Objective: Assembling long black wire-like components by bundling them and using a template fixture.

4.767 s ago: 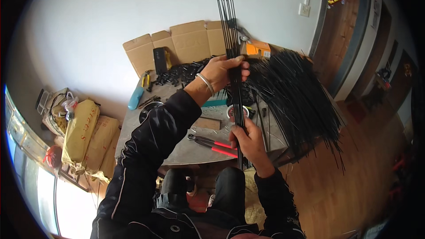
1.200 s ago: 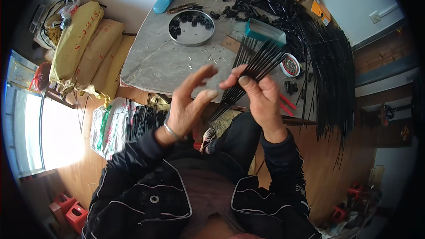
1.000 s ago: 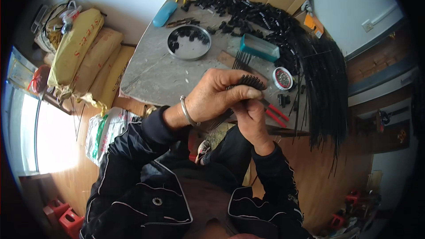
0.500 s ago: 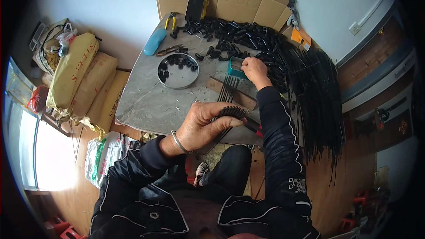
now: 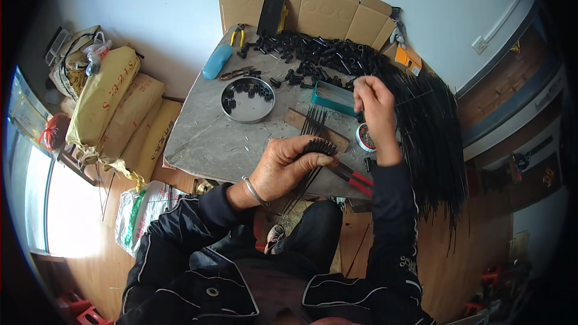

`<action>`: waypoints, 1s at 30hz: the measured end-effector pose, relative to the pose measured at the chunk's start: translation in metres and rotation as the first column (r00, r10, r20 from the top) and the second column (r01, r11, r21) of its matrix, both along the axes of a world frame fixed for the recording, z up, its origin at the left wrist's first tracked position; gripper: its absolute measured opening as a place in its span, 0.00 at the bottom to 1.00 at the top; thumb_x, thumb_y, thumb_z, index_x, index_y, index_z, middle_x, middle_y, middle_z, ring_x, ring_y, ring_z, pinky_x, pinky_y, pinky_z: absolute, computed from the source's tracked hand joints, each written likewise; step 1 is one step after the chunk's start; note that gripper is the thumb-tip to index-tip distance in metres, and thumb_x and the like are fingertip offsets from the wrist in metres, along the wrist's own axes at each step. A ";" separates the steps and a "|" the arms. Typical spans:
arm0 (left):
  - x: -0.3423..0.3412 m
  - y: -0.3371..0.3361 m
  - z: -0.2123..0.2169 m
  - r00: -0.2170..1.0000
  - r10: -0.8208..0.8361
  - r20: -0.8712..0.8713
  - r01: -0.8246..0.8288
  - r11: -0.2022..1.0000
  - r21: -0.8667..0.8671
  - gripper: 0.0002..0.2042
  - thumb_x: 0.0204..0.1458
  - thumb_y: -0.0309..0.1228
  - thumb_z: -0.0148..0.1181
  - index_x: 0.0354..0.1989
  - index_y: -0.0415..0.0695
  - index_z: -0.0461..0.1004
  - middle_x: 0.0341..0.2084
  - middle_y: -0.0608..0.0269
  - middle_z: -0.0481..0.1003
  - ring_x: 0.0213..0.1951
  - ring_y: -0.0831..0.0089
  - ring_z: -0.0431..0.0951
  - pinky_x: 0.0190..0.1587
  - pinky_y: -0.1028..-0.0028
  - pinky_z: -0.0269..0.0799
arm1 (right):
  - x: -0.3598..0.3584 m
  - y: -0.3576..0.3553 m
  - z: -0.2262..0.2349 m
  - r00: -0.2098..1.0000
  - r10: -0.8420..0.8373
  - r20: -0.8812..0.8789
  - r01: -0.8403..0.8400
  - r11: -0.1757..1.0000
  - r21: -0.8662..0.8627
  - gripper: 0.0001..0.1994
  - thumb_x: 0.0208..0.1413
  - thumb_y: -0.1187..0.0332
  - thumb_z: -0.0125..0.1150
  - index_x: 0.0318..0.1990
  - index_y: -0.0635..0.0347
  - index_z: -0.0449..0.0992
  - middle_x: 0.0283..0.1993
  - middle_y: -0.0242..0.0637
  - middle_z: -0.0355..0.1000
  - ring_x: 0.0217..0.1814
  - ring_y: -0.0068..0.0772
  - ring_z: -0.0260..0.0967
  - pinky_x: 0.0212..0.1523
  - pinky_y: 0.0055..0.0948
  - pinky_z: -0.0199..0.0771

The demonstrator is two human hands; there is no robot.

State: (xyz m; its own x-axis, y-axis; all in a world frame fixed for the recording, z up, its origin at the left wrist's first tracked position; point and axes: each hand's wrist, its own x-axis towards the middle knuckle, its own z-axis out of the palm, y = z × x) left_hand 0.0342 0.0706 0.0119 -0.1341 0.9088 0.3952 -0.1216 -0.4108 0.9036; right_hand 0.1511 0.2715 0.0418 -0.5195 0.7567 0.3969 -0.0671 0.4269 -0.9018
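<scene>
My left hand (image 5: pixel 283 165) is closed around a fanned bunch of thin black rods (image 5: pixel 313 121), their near ends standing in a row between thumb and fingers. My right hand (image 5: pixel 378 111) is raised beside the right end of an open teal box (image 5: pixel 332 105), apart from it. Its fingers are curled together; whatever they hold is too small to make out. A red-handled tool (image 5: pixel 360 185) lies by the table's near edge, right of the rods. Below my right hand stands a small round tin (image 5: pixel 359 139) of tiny bits. A brown flat strip (image 5: pixel 338 139) lies under the rods.
A round metal tray (image 5: pixel 248 109) holds black fittings. More black fittings (image 5: pixel 343 54) are heaped at the back, before cardboard (image 5: pixel 328 6). Long black rods (image 5: pixel 430 138) hang over the table's right side. A blue case (image 5: pixel 217 62) and yellow-handled pliers (image 5: pixel 238 35) lie back left.
My right hand has come out of the teal box and moved right, uncovering the box and the round tin. My left hand still grips the rods, nearly in place. The view has shifted slightly.
</scene>
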 end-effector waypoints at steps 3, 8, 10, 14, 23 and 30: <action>-0.003 -0.004 0.000 0.999 0.014 0.041 -0.014 1.000 -0.001 0.07 0.56 0.26 0.58 0.40 0.35 0.76 0.32 0.63 0.80 0.38 0.80 0.77 0.43 0.79 0.72 | 0.032 -0.063 0.028 0.984 0.117 0.133 -0.155 0.931 0.330 0.03 0.57 0.74 0.57 0.33 0.63 0.74 0.27 0.28 0.69 0.25 0.16 0.64 0.28 0.16 0.63; -0.001 0.000 -0.001 0.997 0.042 -0.066 -0.044 0.999 -0.026 0.09 0.56 0.24 0.58 0.44 0.36 0.76 0.34 0.62 0.80 0.40 0.78 0.77 0.46 0.77 0.73 | 0.056 -0.114 0.034 0.970 0.071 0.232 -0.167 0.887 0.430 0.04 0.49 0.80 0.63 0.32 0.64 0.75 0.28 0.32 0.70 0.28 0.20 0.67 0.29 0.19 0.65; 0.002 0.001 0.000 0.997 0.038 -0.068 -0.039 0.999 -0.019 0.09 0.56 0.24 0.58 0.43 0.36 0.76 0.34 0.63 0.79 0.39 0.79 0.77 0.46 0.77 0.73 | 0.056 -0.117 0.032 0.978 0.036 0.207 -0.123 0.898 0.423 0.06 0.47 0.82 0.65 0.31 0.65 0.75 0.28 0.33 0.71 0.29 0.21 0.67 0.29 0.20 0.66; 0.005 0.002 0.001 0.997 0.050 -0.060 -0.050 0.999 0.014 0.07 0.57 0.26 0.57 0.41 0.37 0.76 0.32 0.65 0.79 0.37 0.83 0.75 0.42 0.80 0.72 | 0.051 -0.114 0.032 0.988 0.020 0.156 -0.095 0.866 0.492 0.07 0.46 0.82 0.66 0.32 0.65 0.76 0.28 0.32 0.71 0.28 0.21 0.67 0.28 0.20 0.66; 0.005 0.002 0.002 0.996 0.025 -0.089 -0.024 1.000 0.012 0.07 0.57 0.25 0.58 0.42 0.37 0.76 0.32 0.66 0.79 0.36 0.84 0.74 0.41 0.80 0.72 | 0.051 -0.112 0.032 0.988 0.027 0.153 -0.104 0.847 0.522 0.07 0.45 0.81 0.66 0.32 0.65 0.76 0.29 0.34 0.71 0.29 0.23 0.69 0.28 0.21 0.68; 0.007 0.003 0.003 0.992 0.001 -0.126 -0.002 1.000 -0.013 0.07 0.57 0.24 0.56 0.41 0.36 0.76 0.34 0.61 0.80 0.40 0.78 0.77 0.46 0.77 0.73 | 0.053 -0.113 0.049 0.965 -0.182 0.190 -0.073 0.508 0.858 0.08 0.43 0.77 0.70 0.30 0.63 0.75 0.26 0.34 0.71 0.25 0.24 0.72 0.23 0.22 0.71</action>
